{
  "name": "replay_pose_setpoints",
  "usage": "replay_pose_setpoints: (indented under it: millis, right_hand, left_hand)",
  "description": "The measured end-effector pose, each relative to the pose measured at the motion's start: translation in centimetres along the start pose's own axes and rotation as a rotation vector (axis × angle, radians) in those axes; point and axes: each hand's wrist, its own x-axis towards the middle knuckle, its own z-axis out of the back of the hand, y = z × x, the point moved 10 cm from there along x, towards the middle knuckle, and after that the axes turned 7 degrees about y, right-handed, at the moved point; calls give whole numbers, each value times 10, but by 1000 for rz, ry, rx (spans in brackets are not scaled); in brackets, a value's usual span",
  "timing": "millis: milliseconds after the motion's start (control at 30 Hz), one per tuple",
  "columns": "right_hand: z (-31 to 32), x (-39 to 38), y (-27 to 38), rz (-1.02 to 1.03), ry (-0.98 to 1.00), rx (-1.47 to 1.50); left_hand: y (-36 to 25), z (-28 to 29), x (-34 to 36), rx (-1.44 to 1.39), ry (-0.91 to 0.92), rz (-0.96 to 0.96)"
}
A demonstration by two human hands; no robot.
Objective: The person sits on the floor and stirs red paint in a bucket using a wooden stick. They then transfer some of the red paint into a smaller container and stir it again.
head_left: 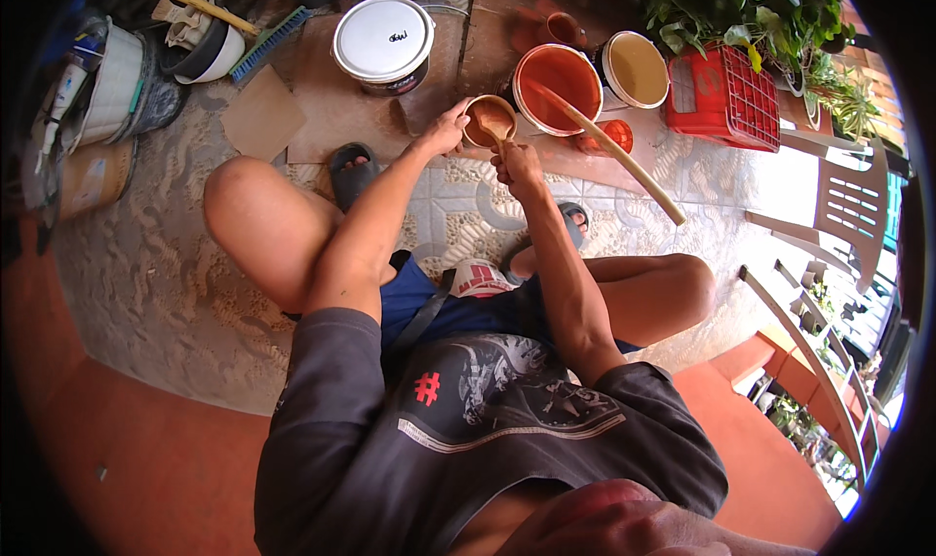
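My left hand (pixel 448 130) is closed on the rim of a small round pot (pixel 472 139), brownish, with an orange-brown coating or liquid inside. My right hand (pixel 520 165) grips a light-coloured tool (pixel 498 139) that reaches into the pot; its kind I cannot make out. Right behind the pot stands a bucket of orange-red paint (pixel 571 66), with a long wooden stick (pixel 624 159) leaning out of it to the right. A bucket with yellowish-beige contents (pixel 639 70) is beside it. A small orange-red container (pixel 614 137) sits in front of these buckets.
A white-lidded bucket (pixel 384 39) stands beyond my left hand. A cardboard piece (pixel 261 112), a blue brush (pixel 270 43) and stacked buckets (pixel 112 83) lie to the left. At right are a red crate (pixel 724 98), plants (pixel 741 10) and a brown chair (pixel 848 200).
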Motion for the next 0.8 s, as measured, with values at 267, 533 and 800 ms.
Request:
replay_pose_setpoints:
  millis: [267,533,800]
  right_hand:
    - [-36,13,-13,-65,205,656]
    - [-65,7,-18,-169,512,1351]
    - [-11,5,-36,-198,154,491]
  left_hand:
    - [0,-1,-5,-15,-19,-18]
    - [-2,-1,-4,-30,-16,-55]
    - [-1,-1,-2,-29,-5,-41]
